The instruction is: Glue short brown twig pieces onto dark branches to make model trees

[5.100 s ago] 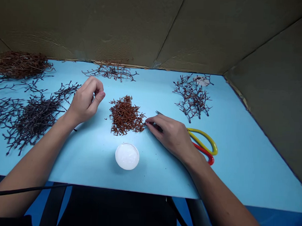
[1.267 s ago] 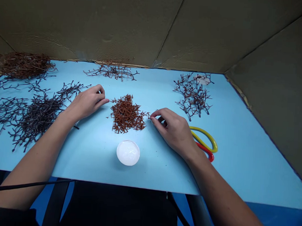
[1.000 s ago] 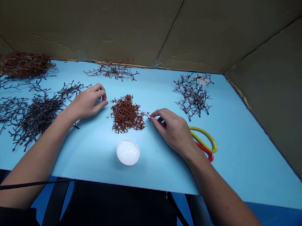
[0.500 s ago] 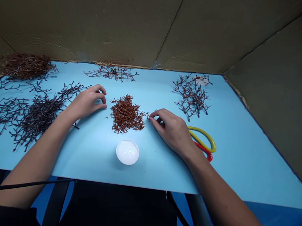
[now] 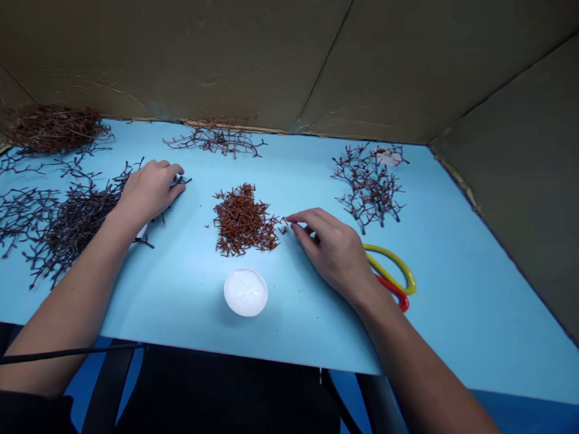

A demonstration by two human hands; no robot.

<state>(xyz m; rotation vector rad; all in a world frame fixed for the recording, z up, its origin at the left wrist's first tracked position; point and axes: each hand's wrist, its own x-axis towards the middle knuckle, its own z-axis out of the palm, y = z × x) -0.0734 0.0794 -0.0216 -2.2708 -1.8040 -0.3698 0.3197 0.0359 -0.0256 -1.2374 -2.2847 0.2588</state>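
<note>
My left hand (image 5: pixel 151 188) is closed at the right edge of a pile of dark, branching twigs (image 5: pixel 78 224). One dark twig (image 5: pixel 187 181) pokes out past its fingertips. My right hand (image 5: pixel 336 251) pinches with thumb and forefinger at the right side of a heap of short reddish-brown bits (image 5: pixel 244 218). At those fingertips a tiny brown bit shows, and another loose bit lies just below. In front of the heap stands a small white bowl (image 5: pixel 246 292) with a shiny inside.
Yellow (image 5: pixel 402 267) and red (image 5: pixel 396 291) curved handles lie partly behind my right wrist. A bundle of thin brown stems (image 5: pixel 53 128) sits back left, more stems (image 5: pixel 219 139) back centre, and dark red twigs (image 5: pixel 370 188) back right. Cardboard walls (image 5: pixel 258 56) enclose the blue table (image 5: pixel 180 302).
My left hand has moved left from beside the heap to the dark twigs and closed there. My right hand stays nearly in place, with a brown bit now lying apart below its fingertips.
</note>
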